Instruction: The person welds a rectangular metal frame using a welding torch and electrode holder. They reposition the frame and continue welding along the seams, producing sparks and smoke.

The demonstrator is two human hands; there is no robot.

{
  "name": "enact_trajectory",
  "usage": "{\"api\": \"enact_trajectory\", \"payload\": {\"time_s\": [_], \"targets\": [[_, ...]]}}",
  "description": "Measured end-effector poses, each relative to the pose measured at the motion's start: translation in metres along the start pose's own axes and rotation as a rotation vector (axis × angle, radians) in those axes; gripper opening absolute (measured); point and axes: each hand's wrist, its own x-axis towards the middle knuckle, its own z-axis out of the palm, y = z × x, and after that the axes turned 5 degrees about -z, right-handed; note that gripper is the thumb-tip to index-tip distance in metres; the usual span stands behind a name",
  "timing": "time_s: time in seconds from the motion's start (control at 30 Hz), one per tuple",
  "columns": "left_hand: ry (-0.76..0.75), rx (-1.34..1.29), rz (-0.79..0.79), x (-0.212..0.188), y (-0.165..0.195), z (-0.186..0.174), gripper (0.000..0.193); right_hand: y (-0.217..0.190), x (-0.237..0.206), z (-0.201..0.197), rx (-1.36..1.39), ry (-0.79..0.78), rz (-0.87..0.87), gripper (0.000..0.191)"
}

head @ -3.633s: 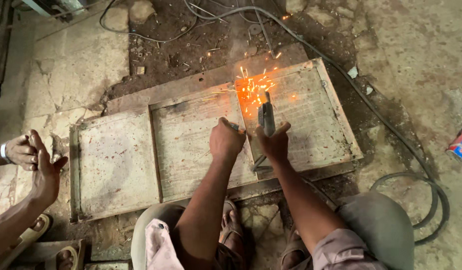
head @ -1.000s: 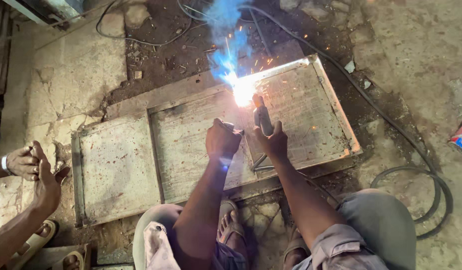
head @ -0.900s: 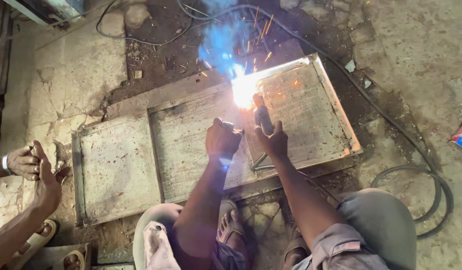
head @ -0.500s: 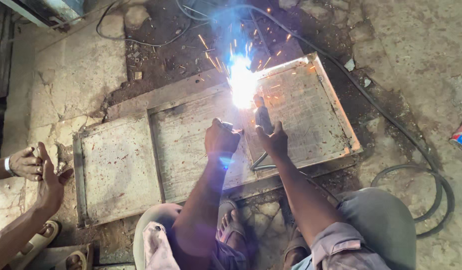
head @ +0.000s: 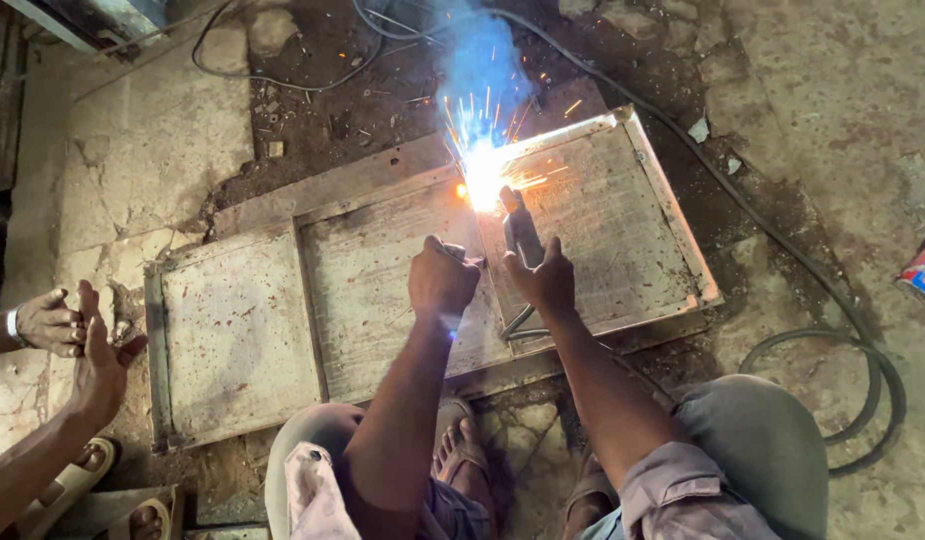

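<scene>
A rusty metal door frame with three sheet panels (head: 243,340) lies flat on the ground in front of me. My right hand (head: 545,278) grips a dark welding electrode holder (head: 521,228), its tip at a bright arc (head: 483,185) on a bar between two panels, throwing sparks and blue smoke. My left hand (head: 441,280) is a closed fist beside it, holding a small dark object I cannot identify. I squat with my knees at the frame's near edge.
A black welding cable (head: 843,350) loops on the ground at the right and runs up behind the frame. Another person's hands (head: 78,335) hover at the left edge, sandalled feet below. A red and blue packet (head: 924,268) lies far right. Cracked concrete surrounds.
The arc is burning steadily where 3.6 s ago only orange sparks showed. My hands have barely moved. The other person's hands at the left shifted slightly.
</scene>
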Motion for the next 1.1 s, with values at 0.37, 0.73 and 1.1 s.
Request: {"api": "enact_trajectory", "payload": {"time_s": [0.37, 0.73, 1.1], "targets": [[0.018, 0.021, 0.003, 0.000, -0.005, 0.007, 0.035, 0.002, 0.003, 0.001, -0.011, 0.030, 0.027, 0.084], [-0.013, 0.110, -0.070, -0.009, 0.013, -0.010, 0.050, -0.009, 0.003, -0.005, 0.117, 0.027, 0.139, 0.059], [0.134, 0.057, 0.190, -0.007, -0.003, 0.003, 0.029, -0.018, 0.002, -0.009, 0.051, 0.026, 0.087, 0.060]]}}
